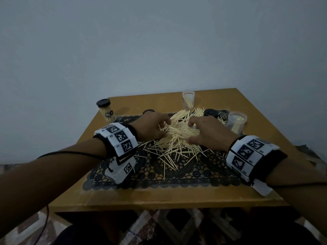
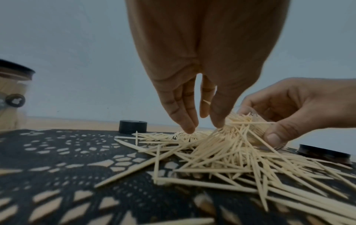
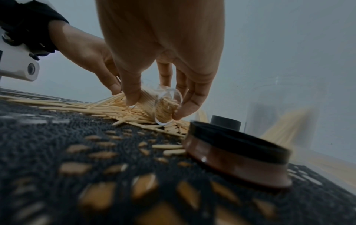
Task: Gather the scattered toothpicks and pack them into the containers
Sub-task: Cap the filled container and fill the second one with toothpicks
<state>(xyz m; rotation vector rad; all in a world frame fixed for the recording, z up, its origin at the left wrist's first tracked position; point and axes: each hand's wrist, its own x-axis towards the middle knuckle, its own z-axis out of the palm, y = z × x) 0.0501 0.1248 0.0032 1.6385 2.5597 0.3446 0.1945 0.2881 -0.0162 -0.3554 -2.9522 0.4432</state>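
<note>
Nearest you, stray toothpicks (image 1: 169, 156) fan out over the black lace mat (image 1: 177, 175), thin at the front and thickening into a heap between your hands. Your right hand (image 1: 210, 133) grips a clear container (image 3: 163, 106) tipped on its side, thumb on one wall and fingers curled round the other, its mouth facing the heap; held low like that, it probably lets sticks slide in lengthwise instead of being dropped from above. Your left hand (image 1: 152, 126) comes in from the other side, wrist raised, straight fingers (image 2: 185, 120) pointing down with their tips on the sticks beside the thumb. It holds nothing that shows and seems to be nudging a bunch toward the mouth. Past your right hand a black lid (image 3: 238, 158) lies on the mat. Further back stand two open cups (image 1: 236, 121), each part-filled, and at the far left corner of the wooden table (image 1: 159, 200) a capped jar (image 1: 105, 110), already full.
</note>
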